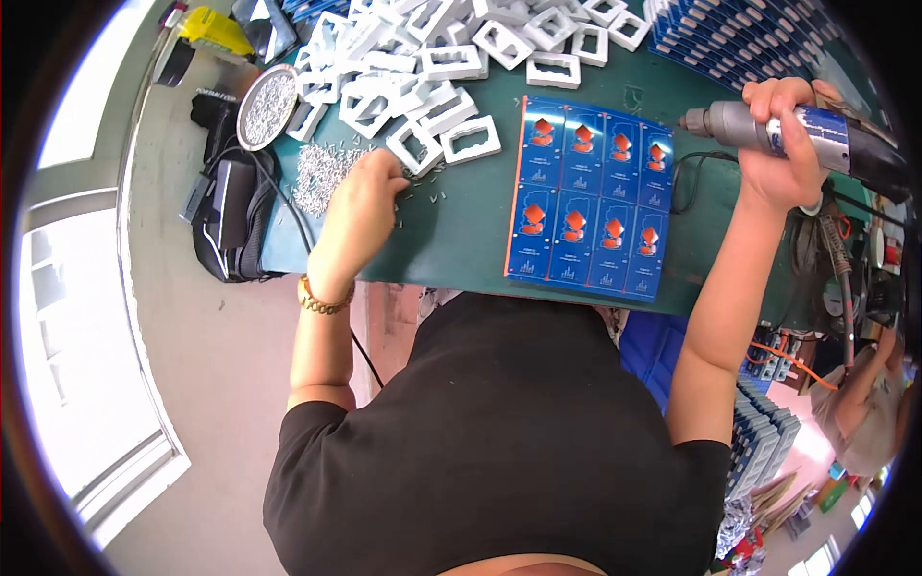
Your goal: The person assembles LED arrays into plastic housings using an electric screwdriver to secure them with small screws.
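Note:
My left hand (360, 206) is over the green table, at the right edge of a heap of small silver-white fasteners (322, 178). Its fingers are curled together in a pinch; whatever they hold, if anything, is too small to make out. My right hand (783, 144) is wrapped round the grey and blue barrel of a handheld power tool (821, 134), raised at the table's right side with its narrow tip pointing left. Between my hands lies a blue printed panel (588, 197) with rows of orange pictures. White rectangular frames (471, 139) lie just beyond my left fingers.
More white frames (384, 43) are piled at the back. A round dish of fasteners (267, 108), a yellow bottle (216, 31) and a black pouch (230, 206) with a cable are at left. Stacked blue panels (740, 38) stand back right. Another person (860, 403) is at far right.

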`<state>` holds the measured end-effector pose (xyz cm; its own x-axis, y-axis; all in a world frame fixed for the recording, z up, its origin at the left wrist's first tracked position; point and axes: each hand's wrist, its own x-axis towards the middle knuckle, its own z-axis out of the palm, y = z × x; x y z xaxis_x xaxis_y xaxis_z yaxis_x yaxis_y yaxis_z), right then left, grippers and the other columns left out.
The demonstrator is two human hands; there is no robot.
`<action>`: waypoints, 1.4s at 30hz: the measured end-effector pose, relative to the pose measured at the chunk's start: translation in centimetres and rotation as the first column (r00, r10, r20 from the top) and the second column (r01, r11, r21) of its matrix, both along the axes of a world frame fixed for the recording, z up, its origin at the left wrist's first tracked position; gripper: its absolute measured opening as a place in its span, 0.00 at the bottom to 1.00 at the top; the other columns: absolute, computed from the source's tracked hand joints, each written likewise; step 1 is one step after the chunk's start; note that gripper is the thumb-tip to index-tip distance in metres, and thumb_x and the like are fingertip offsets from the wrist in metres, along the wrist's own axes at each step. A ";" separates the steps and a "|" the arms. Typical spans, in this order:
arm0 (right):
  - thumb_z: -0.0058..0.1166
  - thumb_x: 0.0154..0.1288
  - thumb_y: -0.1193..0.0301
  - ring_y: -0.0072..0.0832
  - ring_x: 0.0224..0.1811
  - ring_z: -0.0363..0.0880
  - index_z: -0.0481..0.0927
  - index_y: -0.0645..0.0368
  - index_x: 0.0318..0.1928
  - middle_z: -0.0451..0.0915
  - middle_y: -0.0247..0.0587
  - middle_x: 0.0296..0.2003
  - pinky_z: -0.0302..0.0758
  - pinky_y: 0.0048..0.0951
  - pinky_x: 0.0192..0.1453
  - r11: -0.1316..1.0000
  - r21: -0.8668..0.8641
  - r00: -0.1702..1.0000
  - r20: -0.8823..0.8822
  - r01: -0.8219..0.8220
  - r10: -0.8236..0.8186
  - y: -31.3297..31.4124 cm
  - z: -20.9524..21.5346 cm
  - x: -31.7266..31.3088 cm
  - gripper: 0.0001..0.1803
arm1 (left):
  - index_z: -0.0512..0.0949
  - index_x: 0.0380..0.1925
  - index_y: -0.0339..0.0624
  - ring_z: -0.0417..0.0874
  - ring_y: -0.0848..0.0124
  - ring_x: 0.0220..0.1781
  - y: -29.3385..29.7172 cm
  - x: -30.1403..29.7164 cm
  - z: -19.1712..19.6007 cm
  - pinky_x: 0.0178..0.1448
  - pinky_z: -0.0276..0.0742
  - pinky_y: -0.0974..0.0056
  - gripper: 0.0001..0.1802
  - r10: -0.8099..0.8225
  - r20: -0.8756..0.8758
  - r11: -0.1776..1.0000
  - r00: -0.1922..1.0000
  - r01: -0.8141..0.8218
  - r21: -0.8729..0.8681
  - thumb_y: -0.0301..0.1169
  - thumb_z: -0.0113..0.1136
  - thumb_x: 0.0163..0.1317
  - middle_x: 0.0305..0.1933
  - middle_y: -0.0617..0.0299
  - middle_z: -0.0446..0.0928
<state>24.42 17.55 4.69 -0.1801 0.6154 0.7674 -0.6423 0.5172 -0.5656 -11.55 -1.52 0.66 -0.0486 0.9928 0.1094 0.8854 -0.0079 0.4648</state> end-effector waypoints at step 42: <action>0.59 0.54 0.84 0.23 0.28 0.77 0.66 0.63 0.51 0.76 0.37 0.29 0.76 0.24 0.36 0.924 -0.251 0.950 -0.045 0.289 -0.309 -2.9 -0.1 -3.9 0.24 | 0.81 0.34 0.38 0.82 0.71 0.29 15.2 15.2 -1.4 0.36 0.76 0.67 0.07 -0.425 0.355 0.901 0.833 0.428 0.075 0.25 0.65 0.55 0.31 0.57 0.82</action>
<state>20.57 14.69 4.56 0.0984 0.7972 0.5957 -0.5282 0.5491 -0.6476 3.70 13.69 -0.75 0.3460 0.9246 0.1591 0.5703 -0.3420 0.7468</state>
